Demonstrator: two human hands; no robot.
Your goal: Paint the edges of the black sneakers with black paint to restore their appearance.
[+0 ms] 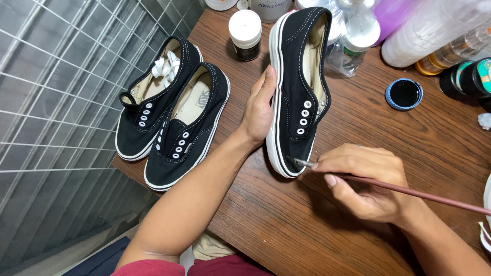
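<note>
Right hand (pixel 365 181) pinched a thin wooden paintbrush (pixel 409 191), bristles at the toe of a black canvas sneaker (pixel 296 92). Left hand (pixel 260 105) gripped its white rubber sole, toe pointing toward the person, heel away. Two matching sneakers (pixel 169 112) lay left on the wooden counter (pixel 358 128); jars crowded behind.

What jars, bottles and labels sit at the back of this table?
Small jar: white lid, dark label, left of the held shoe.
White container: top edge, printed label.
Clear plastic bottle: right of shoe.
Round blue lid: dark inside.
Purple bottle: top right.
</note>
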